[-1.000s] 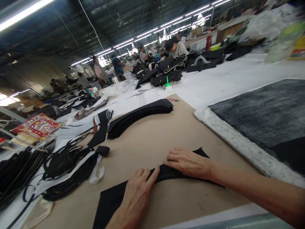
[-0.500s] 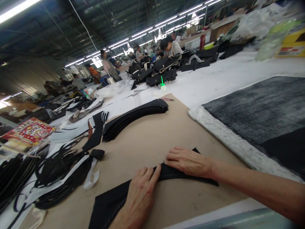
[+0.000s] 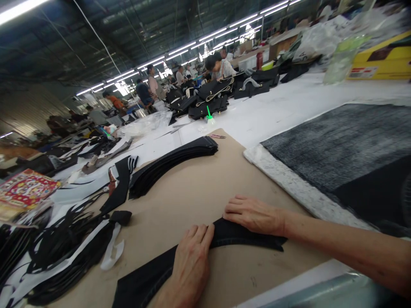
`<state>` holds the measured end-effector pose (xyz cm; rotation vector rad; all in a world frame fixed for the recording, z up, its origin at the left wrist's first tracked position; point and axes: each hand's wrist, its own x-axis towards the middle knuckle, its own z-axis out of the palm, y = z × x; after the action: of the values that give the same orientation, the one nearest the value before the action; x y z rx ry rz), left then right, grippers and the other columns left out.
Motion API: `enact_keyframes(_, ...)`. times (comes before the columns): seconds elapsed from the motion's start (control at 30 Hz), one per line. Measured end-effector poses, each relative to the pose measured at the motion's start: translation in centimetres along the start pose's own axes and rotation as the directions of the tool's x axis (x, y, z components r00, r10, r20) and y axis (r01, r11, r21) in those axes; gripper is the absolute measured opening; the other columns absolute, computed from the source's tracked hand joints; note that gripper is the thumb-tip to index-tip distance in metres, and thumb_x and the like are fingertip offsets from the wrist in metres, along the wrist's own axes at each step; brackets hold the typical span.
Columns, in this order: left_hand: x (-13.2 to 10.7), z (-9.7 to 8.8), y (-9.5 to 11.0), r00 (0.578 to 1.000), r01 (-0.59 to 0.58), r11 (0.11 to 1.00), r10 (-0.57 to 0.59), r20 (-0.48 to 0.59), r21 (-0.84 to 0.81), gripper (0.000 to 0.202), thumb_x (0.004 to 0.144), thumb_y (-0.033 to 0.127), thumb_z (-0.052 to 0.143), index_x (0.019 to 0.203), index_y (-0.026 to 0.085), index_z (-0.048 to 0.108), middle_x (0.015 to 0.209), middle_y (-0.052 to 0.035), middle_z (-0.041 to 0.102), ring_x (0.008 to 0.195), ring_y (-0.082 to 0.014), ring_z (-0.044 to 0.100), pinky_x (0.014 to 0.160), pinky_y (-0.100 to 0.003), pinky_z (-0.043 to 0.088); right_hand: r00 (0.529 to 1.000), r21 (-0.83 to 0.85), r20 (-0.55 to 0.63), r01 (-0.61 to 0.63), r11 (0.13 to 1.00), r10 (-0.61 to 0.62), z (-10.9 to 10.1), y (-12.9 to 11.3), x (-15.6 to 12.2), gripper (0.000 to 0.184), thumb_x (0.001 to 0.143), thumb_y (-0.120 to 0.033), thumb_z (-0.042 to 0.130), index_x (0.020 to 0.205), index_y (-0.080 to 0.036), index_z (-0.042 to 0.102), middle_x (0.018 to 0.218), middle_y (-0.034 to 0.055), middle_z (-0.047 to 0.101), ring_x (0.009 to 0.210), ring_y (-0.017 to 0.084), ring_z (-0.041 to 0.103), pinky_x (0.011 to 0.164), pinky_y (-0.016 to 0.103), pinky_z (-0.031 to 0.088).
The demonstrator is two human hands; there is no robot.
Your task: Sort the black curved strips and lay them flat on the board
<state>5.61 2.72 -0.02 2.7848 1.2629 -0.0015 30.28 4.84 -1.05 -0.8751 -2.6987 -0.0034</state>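
Observation:
A curved black strip of fabric or leather point(image 3: 144, 269) lies across the brown board point(image 3: 180, 201) in front of me. My left hand point(image 3: 192, 256) rests over its middle, the fingers stretched out and lying against its upper edge. Farther right, my right hand point(image 3: 252, 214) has its fingers bent closed on the strip's upper edge; the thumb is hidden. A narrow gap separates the two hands. Beyond them sits a stack of similar curved black pieces point(image 3: 173, 160), with small red-handled snips point(image 3: 218, 136) by its far end.
Black straps point(image 3: 61, 256) and a white strip pile up at left near a red patterned box point(image 3: 28, 188). A green-tipped bottle point(image 3: 209, 117) stands beyond the board, before black bags point(image 3: 208, 105). On the right lies a pale slab point(image 3: 279, 179) with dark cloth. People work behind.
My view has swung slightly right, so the surroundings sit farther left. The right hand has shifted a little along the strip and covers its upper right corner. The left index finger lies closer to the others.

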Motion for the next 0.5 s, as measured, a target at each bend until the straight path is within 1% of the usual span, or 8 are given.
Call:
enact_keyframes(0.1,0.1,0.0,0.3,1.0,-0.026,0.995,0.026,0.001,0.094,0.067,0.081,-0.003,0.033,0.142,0.024,0.039,0.107,-0.007,0.059,0.096,-0.0217,0.051,0.085,-0.036,0.046,1.0,0.001,0.002,-0.017,1.0,0.017,-0.2,0.0,-0.3,0.022,0.097,-0.015,0.042,0.098,-0.017,0.063,0.09,0.004,0.062,0.078,0.019,0.049,0.074,0.033,0.036)
enact_keyframes(0.17,0.3,0.0,0.5,1.0,-0.017,0.99,0.018,-0.007,0.14,0.068,0.081,-0.002,0.034,0.142,0.028,0.039,0.105,-0.0064,0.058,0.094,-0.0213,0.051,0.083,-0.035,0.045,1.0,0.001,0.002,-0.028,1.0,0.028,-0.3,0.1,-0.6,0.022,0.097,-0.015,0.042,0.1,-0.017,0.063,0.091,0.0042,0.062,0.078,0.018,0.049,0.074,0.033,0.037)
enact_keyframes(0.33,0.9,-0.2,1.3,1.0,-0.009,0.981,0.014,-0.026,0.192,0.071,0.08,-0.002,0.035,0.143,0.03,0.037,0.106,-0.006,0.058,0.093,-0.0218,0.05,0.081,-0.036,0.043,0.999,-0.013,-0.006,-0.05,0.999,0.05,-0.5,0.6,-1.7,0.023,0.096,-0.015,0.042,0.105,-0.016,0.064,0.092,0.0053,0.063,0.08,0.018,0.049,0.076,0.033,0.038)
enact_keyframes(0.5,1.5,-0.5,2.1,1.0,-0.014,0.968,0.017,-0.009,0.251,0.072,0.08,-0.001,0.036,0.145,0.032,0.034,0.101,-0.0056,0.058,0.088,-0.0232,0.051,0.076,-0.037,0.043,0.997,-0.044,-0.01,-0.076,0.996,0.076,-0.7,1.0,-2.9,0.025,0.096,-0.013,0.041,0.107,-0.015,0.063,0.094,0.0065,0.063,0.081,0.019,0.051,0.079,0.035,0.039)
